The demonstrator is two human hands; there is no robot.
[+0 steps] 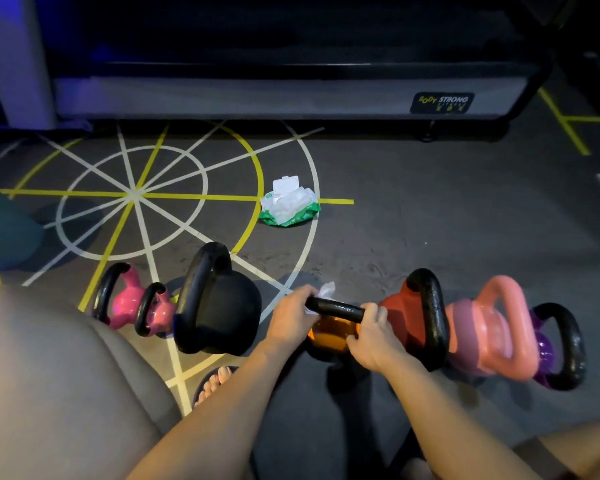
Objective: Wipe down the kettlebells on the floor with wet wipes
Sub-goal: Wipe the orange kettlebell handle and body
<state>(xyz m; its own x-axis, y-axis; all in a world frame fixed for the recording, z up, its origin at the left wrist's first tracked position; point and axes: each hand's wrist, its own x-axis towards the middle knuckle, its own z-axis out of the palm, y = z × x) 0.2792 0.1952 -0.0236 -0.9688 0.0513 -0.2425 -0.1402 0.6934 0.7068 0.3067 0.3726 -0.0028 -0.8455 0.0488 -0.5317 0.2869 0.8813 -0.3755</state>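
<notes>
An orange kettlebell (329,332) with a black handle stands on the floor in the middle of a row. My left hand (291,318) wraps a white wet wipe (324,293) around the left end of that handle. My right hand (373,336) grips the handle's right end and side. To the left stand a large black kettlebell (219,304) and two pink ones (127,299) (158,311). On the right are a red one (413,317), a salmon pink one (492,330) and a purple one (558,348).
An open green and white wet wipe pack (289,204) lies on the floor beyond the row. A grey machine base (257,95) spans the back. White and yellow lines (132,195) mark the grey floor. My knees and a sandalled foot (215,382) are near.
</notes>
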